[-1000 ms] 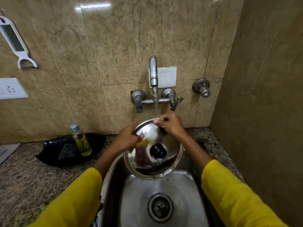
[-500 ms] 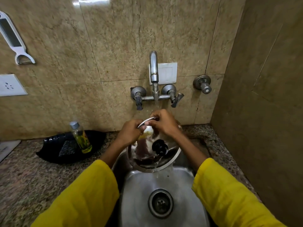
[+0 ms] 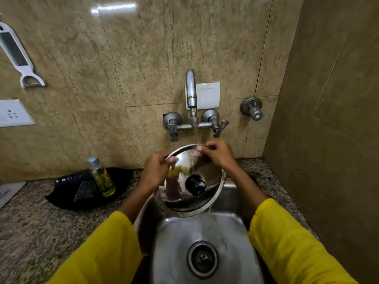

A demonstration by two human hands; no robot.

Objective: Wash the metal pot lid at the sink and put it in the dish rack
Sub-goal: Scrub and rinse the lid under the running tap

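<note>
Lid [image 3: 196, 193]: tilted under tap [image 3: 191, 95] stream, frame centre, above sink [image 3: 174, 242]
Hands: left hand [image 3: 155, 171], right hand [image 3: 218, 153] both gripping lid rim

Well to the left of the left hand [image 3: 156, 171], a small clear bottle [image 3: 101, 177] of yellow liquid with a silver cap is standing upright on a black tray [image 3: 61, 193], and a dark scrub pad [image 3: 84, 190] is lying just beside it. Far above that hand, a white peeler-grater [image 3: 17, 56] is hanging on the tiled wall over a white socket [image 3: 13, 113]. Above the right hand [image 3: 218, 154], a white switch plate [image 3: 208, 95] is sitting on the wall, with a round steel valve [image 3: 251, 108] sticking out to its right.
</note>
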